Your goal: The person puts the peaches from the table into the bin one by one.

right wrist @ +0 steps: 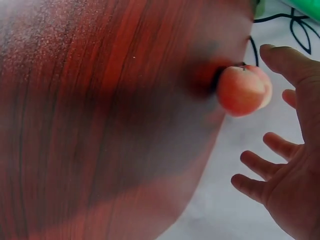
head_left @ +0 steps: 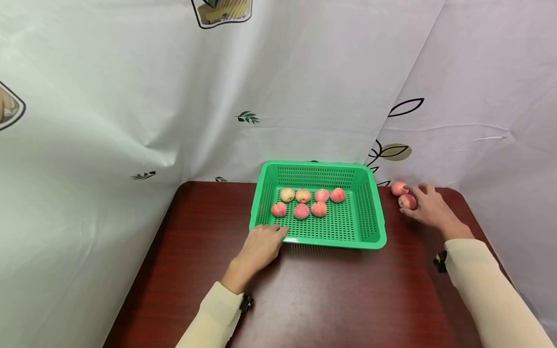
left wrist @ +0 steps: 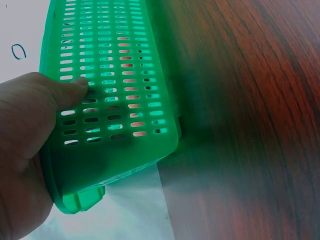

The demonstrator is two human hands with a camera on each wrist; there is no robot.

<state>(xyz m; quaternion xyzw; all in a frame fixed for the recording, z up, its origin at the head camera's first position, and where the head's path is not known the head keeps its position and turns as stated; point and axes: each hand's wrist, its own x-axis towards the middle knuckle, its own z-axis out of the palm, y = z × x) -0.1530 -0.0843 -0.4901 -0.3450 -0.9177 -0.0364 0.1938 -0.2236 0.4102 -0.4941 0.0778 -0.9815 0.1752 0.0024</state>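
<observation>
My left hand (head_left: 262,245) grips the near rim of a green plastic basket (head_left: 377,215) close to its left front corner. In the left wrist view the thumb (left wrist: 70,92) lies against the basket's slotted outer wall (left wrist: 107,100). Several peaches (head_left: 301,211) sit in two rows inside the basket. To the right, two more peaches lie on the table, one (head_left: 407,202) nearer and one (head_left: 398,188) behind it. My right hand (head_left: 428,207) is beside these two; the right wrist view shows its fingers spread and apart from the nearer peach (right wrist: 240,92).
The dark red wooden table (head_left: 339,290) carries the basket near its back edge. A white printed cloth (head_left: 304,82) hangs behind the table and along both sides. Cream sleeves and dark wrist straps cover the forearms.
</observation>
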